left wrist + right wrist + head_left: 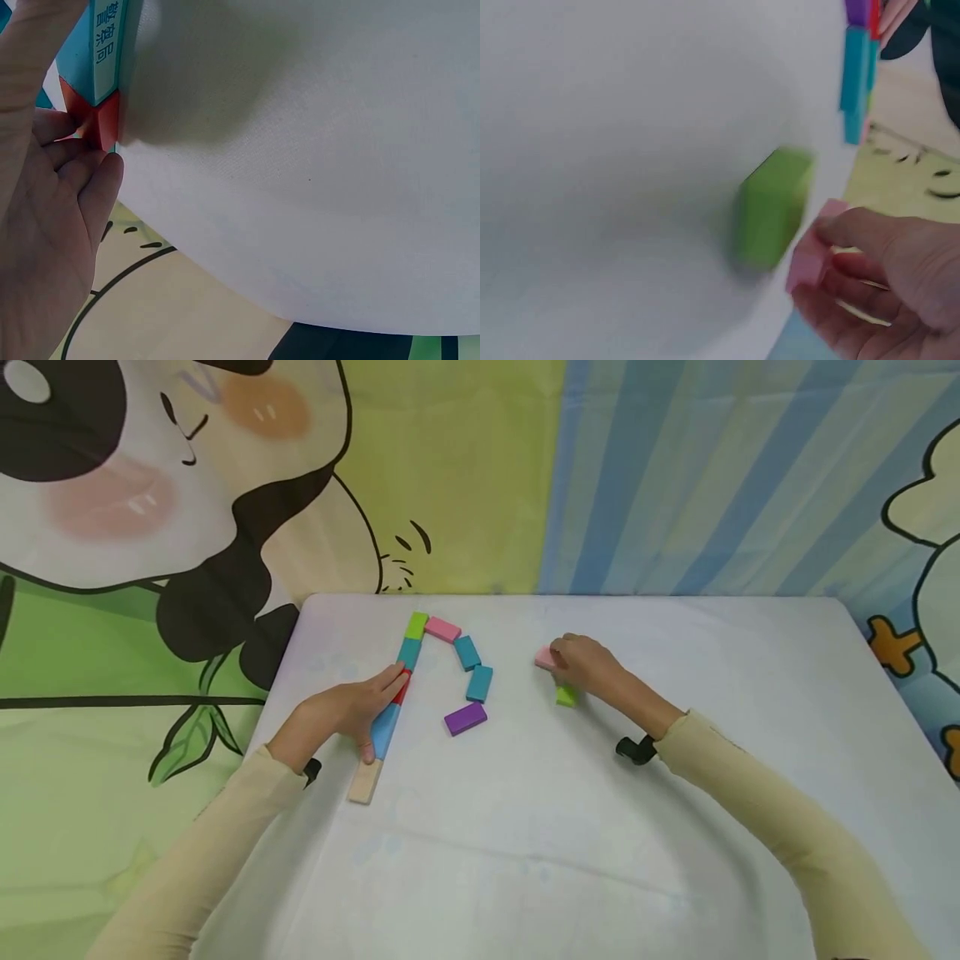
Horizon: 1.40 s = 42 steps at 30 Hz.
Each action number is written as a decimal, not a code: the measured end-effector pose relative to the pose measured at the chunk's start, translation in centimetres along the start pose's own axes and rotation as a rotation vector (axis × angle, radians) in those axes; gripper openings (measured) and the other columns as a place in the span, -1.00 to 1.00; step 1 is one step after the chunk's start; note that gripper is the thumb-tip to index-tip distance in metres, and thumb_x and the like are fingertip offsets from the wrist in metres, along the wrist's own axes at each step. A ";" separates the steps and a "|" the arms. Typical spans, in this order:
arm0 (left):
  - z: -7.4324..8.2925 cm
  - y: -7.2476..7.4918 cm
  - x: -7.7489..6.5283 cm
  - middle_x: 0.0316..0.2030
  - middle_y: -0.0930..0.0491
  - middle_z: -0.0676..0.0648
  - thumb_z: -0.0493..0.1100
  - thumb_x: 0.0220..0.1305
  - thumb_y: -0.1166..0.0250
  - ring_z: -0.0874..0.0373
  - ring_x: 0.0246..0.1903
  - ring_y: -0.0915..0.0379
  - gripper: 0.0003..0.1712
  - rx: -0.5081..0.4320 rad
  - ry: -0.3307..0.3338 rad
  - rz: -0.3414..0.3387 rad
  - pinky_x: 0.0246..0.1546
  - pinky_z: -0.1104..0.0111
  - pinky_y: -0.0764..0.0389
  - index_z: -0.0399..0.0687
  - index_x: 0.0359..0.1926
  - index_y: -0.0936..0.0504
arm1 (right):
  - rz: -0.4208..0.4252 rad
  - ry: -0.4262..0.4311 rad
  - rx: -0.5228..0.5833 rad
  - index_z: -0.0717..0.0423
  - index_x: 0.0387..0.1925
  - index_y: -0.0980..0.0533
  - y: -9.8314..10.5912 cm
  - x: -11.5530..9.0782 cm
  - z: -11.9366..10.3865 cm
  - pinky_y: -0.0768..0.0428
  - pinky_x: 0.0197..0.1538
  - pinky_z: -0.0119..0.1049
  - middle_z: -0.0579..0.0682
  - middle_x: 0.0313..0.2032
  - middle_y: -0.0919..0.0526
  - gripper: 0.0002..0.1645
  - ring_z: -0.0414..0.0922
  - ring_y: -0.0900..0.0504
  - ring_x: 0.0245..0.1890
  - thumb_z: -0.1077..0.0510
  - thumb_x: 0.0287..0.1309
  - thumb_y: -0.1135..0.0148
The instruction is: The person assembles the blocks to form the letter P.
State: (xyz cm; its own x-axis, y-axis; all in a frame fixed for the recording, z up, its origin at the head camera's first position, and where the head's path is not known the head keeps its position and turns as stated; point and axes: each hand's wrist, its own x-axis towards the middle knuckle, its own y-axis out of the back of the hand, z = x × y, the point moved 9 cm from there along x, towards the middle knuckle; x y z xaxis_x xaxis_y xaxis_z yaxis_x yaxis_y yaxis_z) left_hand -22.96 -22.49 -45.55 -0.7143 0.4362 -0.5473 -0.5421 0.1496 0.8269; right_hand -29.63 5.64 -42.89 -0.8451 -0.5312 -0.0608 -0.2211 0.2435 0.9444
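On the left of the white table, a straight row of blocks runs end to end: light green (417,625), teal (408,653), red (402,687), blue (385,732) and pale wood (365,782). My left hand (347,714) rests along this row, its fingers at the red block and its thumb near the blue and wood blocks. In the left wrist view, those fingers touch the red block (106,120); printed characters show on the blue block (106,45). My right hand (592,665) pinches a pink block (810,251) between thumb and fingers. Close by it stands a green block (769,214).
A curved line of blocks sits right of the row: pink (443,629), two teal (467,653) and purple (466,719). The white tabletop (525,877) ends at a printed cloth backdrop (465,468) with cartoon figures and blue stripes.
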 end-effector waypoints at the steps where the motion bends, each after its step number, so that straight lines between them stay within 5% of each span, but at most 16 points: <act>1: -0.1 -0.1 0.0 0.55 0.40 -0.22 0.27 -0.41 -0.58 -0.18 0.52 0.21 0.66 0.007 0.002 -0.005 0.32 -0.02 -0.35 -0.19 0.53 0.30 | 0.015 0.045 0.032 0.30 -0.17 -0.55 0.1 0.0 -1.3 -0.44 -0.28 -0.24 0.15 -0.30 -0.60 -0.76 -0.05 -0.44 -0.35 0.21 0.20 -0.30; 6: -0.3 -0.3 0.0 0.55 0.39 -0.23 0.30 -0.42 -0.57 -0.17 0.52 0.20 0.67 0.037 0.000 -0.002 0.31 0.00 -0.36 -0.20 0.53 0.30 | -0.009 0.328 0.186 0.28 0.06 -0.56 -0.9 -0.5 -10.6 -0.60 -0.13 -0.28 0.11 -0.12 -0.68 -0.57 -0.09 -0.54 -0.21 0.24 0.14 -0.35; 9: -0.4 -0.3 0.1 0.55 0.39 -0.23 0.31 -0.43 -0.57 -0.16 0.52 0.17 0.68 0.034 -0.006 0.005 0.32 0.01 -0.36 -0.21 0.53 0.30 | -0.072 0.461 0.180 0.22 0.06 -0.57 -2.8 -0.4 -15.3 -0.60 -0.07 -0.33 0.06 -0.08 -0.68 -0.58 -0.10 -0.55 -0.14 0.20 0.15 -0.35; 16: -0.2 -0.2 0.2 0.55 0.41 -0.20 0.31 -0.45 -0.58 -0.14 0.53 0.23 0.69 -0.002 -0.011 -0.003 0.34 0.02 -0.34 -0.18 0.53 0.30 | -0.170 0.520 0.087 0.15 0.08 -0.57 -6.7 0.6 -19.2 -0.58 0.03 -0.39 0.00 -0.08 -0.65 -0.59 -0.14 -0.56 -0.08 0.11 0.22 -0.30; 26: -0.4 -0.2 0.0 0.55 0.43 -0.18 0.30 -0.44 -0.58 -0.11 0.53 0.20 0.68 0.003 -0.003 -0.005 0.35 0.03 -0.33 -0.17 0.53 0.31 | -0.137 0.434 0.078 0.17 0.06 -0.58 -7.9 2.0 -18.3 -0.59 -0.10 -0.42 0.01 -0.16 -0.66 -0.55 -0.15 -0.56 -0.17 0.04 0.18 -0.34; 32: -0.3 0.0 -0.1 0.55 0.39 -0.23 0.28 -0.44 -0.59 -0.14 0.52 0.18 0.68 0.006 -0.016 0.009 0.35 0.00 -0.33 -0.21 0.53 0.29 | -0.051 0.370 0.043 0.20 0.15 -0.53 -5.7 1.1 -16.6 -0.60 -0.03 -0.34 0.04 -0.02 -0.63 -0.37 -0.11 -0.56 -0.08 -0.09 0.15 -0.35; 38: -0.1 0.0 0.1 0.55 0.40 -0.22 0.29 -0.42 -0.58 -0.15 0.53 0.20 0.67 0.013 -0.010 0.002 0.34 -0.01 -0.33 -0.19 0.53 0.31 | -0.019 0.184 -0.033 0.19 0.23 -0.45 -1.5 -1.7 -9.0 -0.58 0.11 -0.14 0.13 0.10 -0.57 -0.31 0.03 -0.52 0.08 -0.08 0.15 -0.36; 42: -0.2 -0.1 0.0 0.55 0.39 -0.23 0.28 -0.42 -0.59 -0.16 0.52 0.20 0.67 0.009 -0.012 -0.002 0.35 0.00 -0.32 -0.20 0.53 0.30 | -0.080 0.081 -0.080 0.24 0.20 -0.47 -1.3 -3.9 -3.0 -0.58 0.09 -0.03 0.22 0.11 -0.55 -0.38 0.13 -0.52 0.10 0.07 0.14 -0.37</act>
State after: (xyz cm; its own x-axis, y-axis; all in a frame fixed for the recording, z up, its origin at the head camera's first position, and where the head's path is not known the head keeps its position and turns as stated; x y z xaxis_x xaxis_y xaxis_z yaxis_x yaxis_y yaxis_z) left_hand -23.00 -22.63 -45.67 -0.7082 0.4462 -0.5471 -0.5395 0.1579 0.8271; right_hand -24.60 4.95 -42.87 -0.7835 -0.6108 -0.1142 -0.2443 0.1339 0.9604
